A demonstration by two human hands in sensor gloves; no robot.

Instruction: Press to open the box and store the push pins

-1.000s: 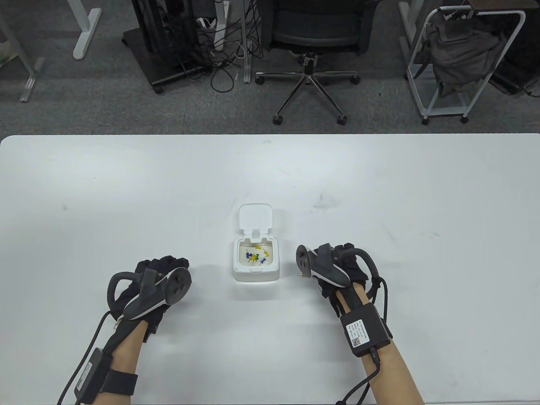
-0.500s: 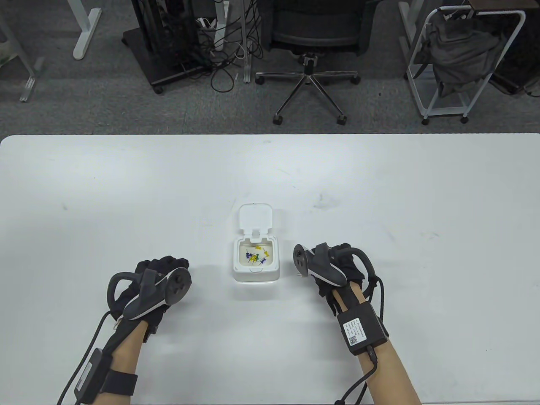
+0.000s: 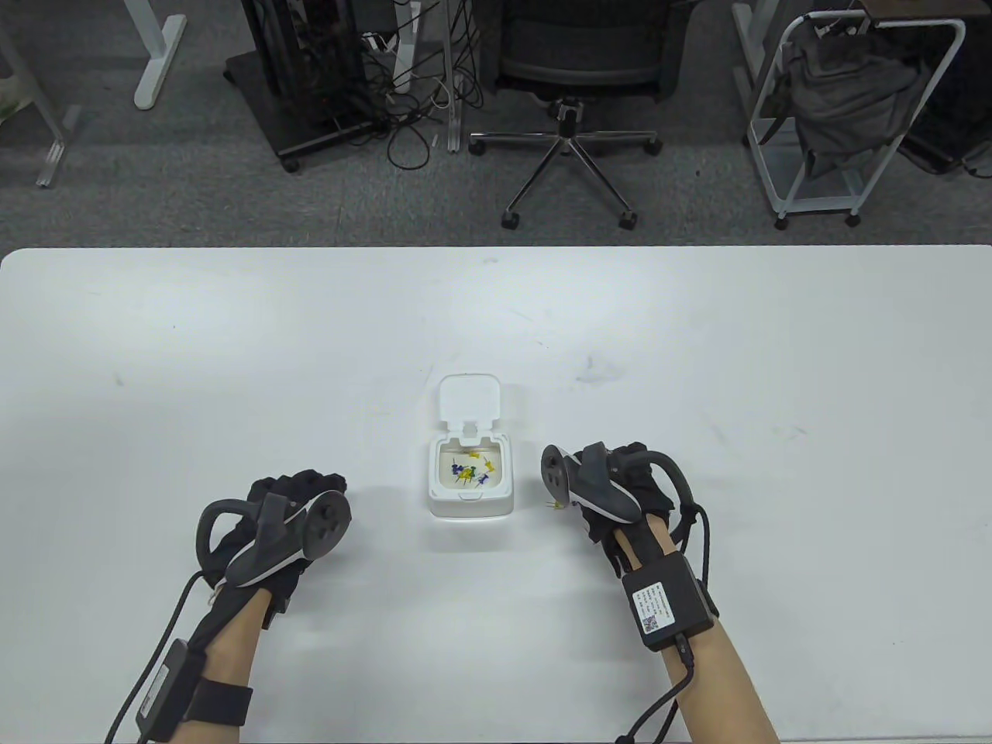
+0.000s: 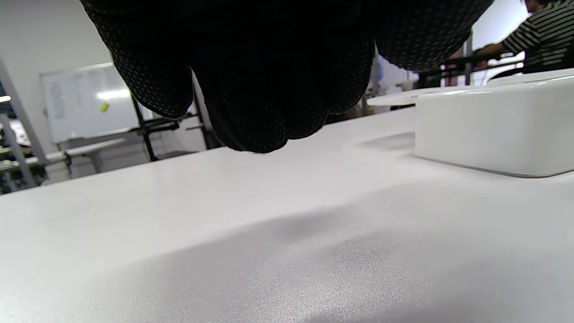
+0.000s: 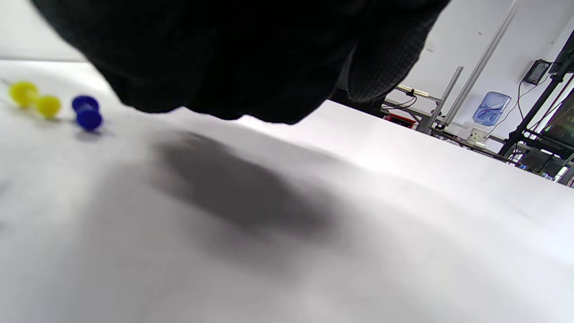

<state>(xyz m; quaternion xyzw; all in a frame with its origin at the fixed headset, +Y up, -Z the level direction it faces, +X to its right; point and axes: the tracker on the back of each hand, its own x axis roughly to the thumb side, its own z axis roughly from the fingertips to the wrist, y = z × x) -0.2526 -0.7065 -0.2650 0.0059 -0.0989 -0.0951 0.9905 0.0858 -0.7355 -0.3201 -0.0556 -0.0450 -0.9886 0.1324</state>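
With the small white plastic box (image 3: 470, 478) open mid-counter and holding pins, the right hand (image 3: 612, 488) hovers over loose yellow and blue push pins (image 5: 54, 106), finger state unclear, judged about to pinch one.

So the box (image 3: 470, 484) sits about mid-table (image 3: 232, 349), nearer the front edge, with its lid (image 3: 469, 399) flipped up behind it. A bunch of push pins (image 3: 468, 470) are inside the box. The left hand (image 3: 275, 527) is well off to the box's left, the right hand (image 3: 601, 492) just beside it on the right. Two loose pins (image 5: 54, 105) lie on the table by the right hand, I think between it and the box.
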